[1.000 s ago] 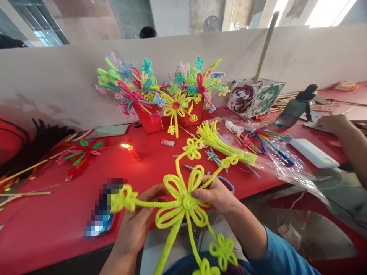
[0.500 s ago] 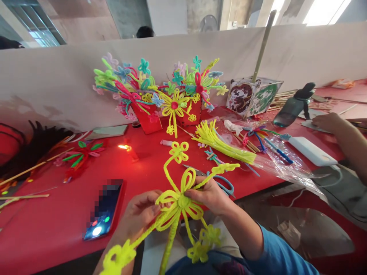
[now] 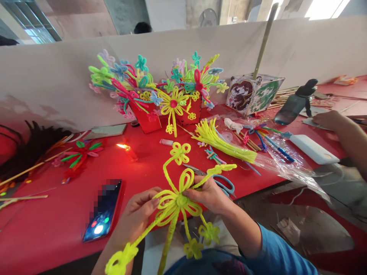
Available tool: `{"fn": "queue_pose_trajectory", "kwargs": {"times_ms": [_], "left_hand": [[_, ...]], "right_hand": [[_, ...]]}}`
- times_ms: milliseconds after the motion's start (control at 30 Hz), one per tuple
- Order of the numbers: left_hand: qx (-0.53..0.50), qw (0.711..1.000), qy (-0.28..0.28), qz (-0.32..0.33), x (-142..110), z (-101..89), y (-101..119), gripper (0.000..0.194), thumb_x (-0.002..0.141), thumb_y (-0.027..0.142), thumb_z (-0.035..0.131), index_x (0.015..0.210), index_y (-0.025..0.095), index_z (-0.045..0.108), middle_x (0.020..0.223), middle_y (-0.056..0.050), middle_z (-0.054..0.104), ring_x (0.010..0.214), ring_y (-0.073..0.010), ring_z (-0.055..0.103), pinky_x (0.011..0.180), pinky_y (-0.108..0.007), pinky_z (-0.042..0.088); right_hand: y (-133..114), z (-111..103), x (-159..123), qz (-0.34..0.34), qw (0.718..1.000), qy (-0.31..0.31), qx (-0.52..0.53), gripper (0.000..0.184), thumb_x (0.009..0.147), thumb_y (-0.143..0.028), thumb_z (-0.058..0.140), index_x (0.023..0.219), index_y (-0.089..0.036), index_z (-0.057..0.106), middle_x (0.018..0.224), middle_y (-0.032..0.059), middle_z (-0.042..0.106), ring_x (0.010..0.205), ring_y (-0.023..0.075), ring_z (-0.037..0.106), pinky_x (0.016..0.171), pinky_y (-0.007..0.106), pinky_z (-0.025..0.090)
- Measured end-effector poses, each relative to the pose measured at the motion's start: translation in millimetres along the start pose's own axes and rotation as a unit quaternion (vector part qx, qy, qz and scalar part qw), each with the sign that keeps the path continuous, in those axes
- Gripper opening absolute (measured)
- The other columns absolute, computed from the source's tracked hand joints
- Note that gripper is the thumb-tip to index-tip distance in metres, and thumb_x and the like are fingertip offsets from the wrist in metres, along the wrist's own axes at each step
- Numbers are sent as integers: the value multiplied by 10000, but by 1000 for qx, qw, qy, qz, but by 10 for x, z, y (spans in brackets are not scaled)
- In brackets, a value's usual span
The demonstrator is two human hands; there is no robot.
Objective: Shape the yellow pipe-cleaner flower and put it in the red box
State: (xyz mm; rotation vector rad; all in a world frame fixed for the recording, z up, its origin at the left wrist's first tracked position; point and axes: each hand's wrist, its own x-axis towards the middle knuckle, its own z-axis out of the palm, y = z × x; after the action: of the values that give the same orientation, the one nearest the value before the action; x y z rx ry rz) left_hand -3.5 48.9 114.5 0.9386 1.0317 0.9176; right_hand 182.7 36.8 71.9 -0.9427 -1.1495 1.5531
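Between my hands is a yellow pipe-cleaner flower [image 3: 181,201] with looped petals, a round coiled centre and several stalks ending in small blossoms. Its thick wrapped stem points down toward my lap. My right hand [image 3: 210,194] pinches it beside the centre, thumb in front and the other fingers mostly hidden behind. On the other side, my left hand [image 3: 145,208] has its thumb and fingers closed on the left petals. Just beyond the right hand lie scissors [image 3: 225,184] with pale blue handles. A bundle of yellow pipe cleaners [image 3: 226,143] rests farther back on the table.
A lit candle [image 3: 130,152] burns on the red table [image 3: 149,168], left of the flower. A phone [image 3: 103,214] lies near the front. Behind stand red pots [image 3: 146,118] of pipe-cleaner flowers. At right are a bottle [image 3: 295,103], a white power bank [image 3: 314,149] and another person's arm [image 3: 344,131].
The small blossoms on the lower stalks have swung slightly, and the left blossom has shifted a little right and up. Both hands keep their hold on the flower; the view has moved slightly.
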Motion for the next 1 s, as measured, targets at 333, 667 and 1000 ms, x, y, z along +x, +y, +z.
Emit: {"fn": "queue_pose_trajectory", "kwargs": {"times_ms": [333, 667, 1000], "left_hand": [[-77, 996, -21, -40, 94, -151, -88, 286, 552, 367, 748, 773, 189, 709, 793, -68, 706, 738, -207, 640, 652, -277, 505], [-77, 995, -16, -54, 149, -203, -517, 182, 584, 161, 719, 765, 178, 718, 762, -79, 727, 781, -250, 655, 735, -335, 496], [2, 992, -104, -69, -41, -17, -429, 246, 638, 302, 704, 842, 165, 716, 808, -88, 720, 776, -238, 646, 706, -299, 493]], "right_hand": [[-7, 2, 19, 21, 998, 6, 59, 245, 635, -334, 702, 782, -141, 668, 717, 15, 662, 616, 125, 584, 621, 248, 466], [-79, 4, 32, 34, 983, 59, 172, 234, 572, -313, 755, 700, -148, 651, 616, -16, 621, 519, 87, 531, 556, 220, 423], [2, -97, 97, 16, 979, 102, 177, 225, 600, -311, 747, 728, -164, 634, 572, -36, 588, 501, 78, 527, 541, 204, 426]]}}
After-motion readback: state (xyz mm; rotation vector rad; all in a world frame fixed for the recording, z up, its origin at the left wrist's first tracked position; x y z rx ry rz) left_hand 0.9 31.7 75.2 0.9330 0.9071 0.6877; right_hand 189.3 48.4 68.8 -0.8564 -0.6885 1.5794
